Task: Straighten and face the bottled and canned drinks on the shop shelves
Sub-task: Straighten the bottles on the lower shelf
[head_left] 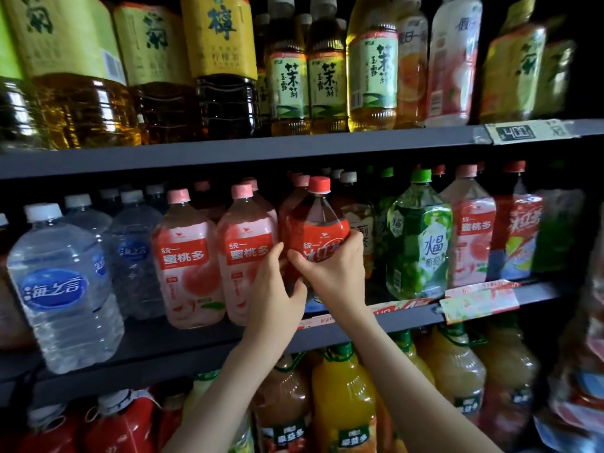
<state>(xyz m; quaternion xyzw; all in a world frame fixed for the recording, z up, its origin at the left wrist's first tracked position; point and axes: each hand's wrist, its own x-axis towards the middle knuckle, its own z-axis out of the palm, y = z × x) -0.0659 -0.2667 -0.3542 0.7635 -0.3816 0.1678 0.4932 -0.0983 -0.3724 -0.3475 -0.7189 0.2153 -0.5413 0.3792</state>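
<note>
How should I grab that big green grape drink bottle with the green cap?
Come from the front, with a hand each side of the green grape drink bottle, on its sloping shoulder above the label. It stands upright, neighbouring bottles crowd its wide body, and gaps probably open only up there.

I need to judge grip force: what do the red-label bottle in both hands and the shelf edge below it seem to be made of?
Red-label bottle: seemingly clear plastic, glossy; dark drink shows through its shoulder, which catches highlights. Its label looks like shiny printed film, its cap matte red plastic. Shelf edge: probably painted metal, matte dark grey, flat and straight; the picture leaves that open.
</note>
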